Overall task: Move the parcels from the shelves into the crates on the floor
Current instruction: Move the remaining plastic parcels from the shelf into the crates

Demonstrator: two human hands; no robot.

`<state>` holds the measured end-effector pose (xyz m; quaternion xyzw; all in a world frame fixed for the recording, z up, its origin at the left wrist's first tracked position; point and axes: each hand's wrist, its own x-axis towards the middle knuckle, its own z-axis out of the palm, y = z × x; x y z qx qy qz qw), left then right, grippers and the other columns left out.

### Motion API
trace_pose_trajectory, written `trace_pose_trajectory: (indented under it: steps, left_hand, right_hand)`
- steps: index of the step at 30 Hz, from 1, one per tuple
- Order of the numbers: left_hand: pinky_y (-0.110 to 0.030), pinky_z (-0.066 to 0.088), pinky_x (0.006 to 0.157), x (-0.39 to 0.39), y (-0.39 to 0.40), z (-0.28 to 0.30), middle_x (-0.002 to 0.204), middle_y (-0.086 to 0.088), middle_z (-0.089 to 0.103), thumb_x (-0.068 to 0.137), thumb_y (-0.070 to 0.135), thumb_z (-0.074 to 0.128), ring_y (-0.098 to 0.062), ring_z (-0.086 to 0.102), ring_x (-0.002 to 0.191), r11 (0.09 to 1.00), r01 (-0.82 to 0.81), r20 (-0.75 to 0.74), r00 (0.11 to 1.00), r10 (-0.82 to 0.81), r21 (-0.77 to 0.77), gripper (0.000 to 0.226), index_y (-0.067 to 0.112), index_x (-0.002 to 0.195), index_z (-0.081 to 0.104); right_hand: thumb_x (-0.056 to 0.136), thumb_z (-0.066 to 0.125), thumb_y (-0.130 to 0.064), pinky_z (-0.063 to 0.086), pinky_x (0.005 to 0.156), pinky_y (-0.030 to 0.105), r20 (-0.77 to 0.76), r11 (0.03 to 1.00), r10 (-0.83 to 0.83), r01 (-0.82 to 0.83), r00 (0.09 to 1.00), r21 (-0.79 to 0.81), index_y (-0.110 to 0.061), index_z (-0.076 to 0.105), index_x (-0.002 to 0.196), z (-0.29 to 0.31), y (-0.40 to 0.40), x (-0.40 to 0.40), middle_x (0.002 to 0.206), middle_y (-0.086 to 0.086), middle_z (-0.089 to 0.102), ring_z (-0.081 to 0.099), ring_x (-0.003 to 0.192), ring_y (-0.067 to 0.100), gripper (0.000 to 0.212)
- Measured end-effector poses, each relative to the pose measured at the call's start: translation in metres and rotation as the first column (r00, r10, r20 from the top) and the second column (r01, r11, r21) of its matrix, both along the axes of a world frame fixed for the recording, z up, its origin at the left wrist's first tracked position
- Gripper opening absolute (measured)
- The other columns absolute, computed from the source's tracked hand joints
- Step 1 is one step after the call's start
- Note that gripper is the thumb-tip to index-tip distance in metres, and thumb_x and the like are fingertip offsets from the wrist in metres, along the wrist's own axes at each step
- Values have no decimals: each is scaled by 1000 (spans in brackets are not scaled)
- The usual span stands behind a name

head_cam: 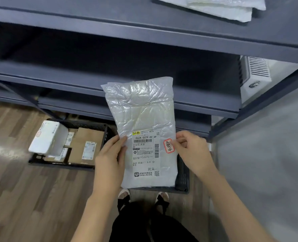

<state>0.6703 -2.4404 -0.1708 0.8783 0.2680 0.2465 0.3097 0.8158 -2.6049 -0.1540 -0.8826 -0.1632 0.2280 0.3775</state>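
Note:
I hold a flat white plastic parcel (142,117) with a printed shipping label and a red stamp, upright in front of the dark shelves (110,79). My left hand (110,155) grips its left edge, thumb on the front. My right hand (191,149) pinches its right edge near the red stamp. Below the parcel, a black crate (184,177) on the floor is mostly hidden by it. A second black crate (102,130) to the left holds a white parcel (49,137) and cardboard boxes (87,145).
More white bagged parcels (219,7) lie on the top shelf at the upper right. A white appliance (254,75) stands behind the shelf's right post. A grey wall (266,154) runs along the right. My feet stand on the wooden floor (22,198) by the nearer crate.

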Motion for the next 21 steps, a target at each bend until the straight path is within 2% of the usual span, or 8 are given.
trace_pose_trajectory:
  steps: [2, 4, 8, 11, 12, 16, 21]
  left_hand:
    - [-31, 49, 89, -5, 0, -17, 115, -13, 65, 82, -7, 65, -19, 62, 101, 999, -12, -36, 999, 11, -34, 28, 0, 109, 69]
    - [-23, 44, 91, -9, 2, -34, 116, -14, 64, 82, -8, 64, -14, 57, 102, 999, 21, -65, 998, -23, -33, 28, -1, 109, 68]
    - [-26, 49, 90, -17, 17, -79, 122, -11, 61, 82, -8, 64, -14, 58, 105, 990, 98, -203, 972, -117, -101, 32, 2, 113, 67]
    - [-9, 36, 92, -27, 31, -118, 126, -9, 59, 82, -8, 63, -11, 59, 104, 971, 160, -314, 926, -209, -176, 35, 3, 115, 66]
    - [-9, 35, 92, -30, 35, -131, 126, -9, 59, 82, -8, 63, -10, 58, 103, 965, 173, -343, 910, -234, -199, 35, 3, 115, 66]
    - [-22, 45, 89, -35, 42, -186, 130, -8, 56, 85, -3, 62, -16, 66, 96, 928, 208, -424, 843, -331, -310, 35, 6, 119, 65]
    - [-9, 37, 84, -26, 31, -267, 136, -5, 51, 88, 2, 58, -4, 61, 73, 875, 224, -486, 760, -432, -428, 38, 10, 125, 61]
  right_hand:
    - [88, 64, -25, 51, 72, 18, -12, 998, -2, 1, 1000, -62, -21, 65, 94, -17, 1, -5, 84, -13, 65, 61, 77, 0, 7]
    - [88, 64, -26, 53, 76, 28, -21, 992, -11, 8, 1000, -125, -20, 65, 93, -36, 3, -12, 86, -10, 67, 63, 79, 6, 7]
    - [90, 61, -30, 52, 74, 31, -77, 967, -47, 26, 996, -252, -22, 61, 93, -81, 10, -31, 88, -10, 68, 64, 81, 13, 8]
    - [90, 60, -31, 53, 73, 35, -128, 948, -62, 19, 990, -318, -19, 61, 95, -120, 17, -46, 88, -7, 68, 64, 81, 17, 13]
    - [90, 59, -31, 53, 72, 35, -145, 945, -66, 15, 987, -326, -19, 61, 96, -132, 18, -51, 87, -7, 68, 63, 80, 17, 14]
    - [91, 58, -31, 51, 70, 30, -175, 921, -57, -16, 983, -390, -17, 61, 97, -188, 14, -62, 88, -6, 68, 63, 81, 16, 16]
    - [93, 56, -29, 51, 71, 28, -227, 881, -62, -53, 972, -470, -15, 59, 98, -270, -1, -63, 86, -2, 67, 64, 82, 17, 15]
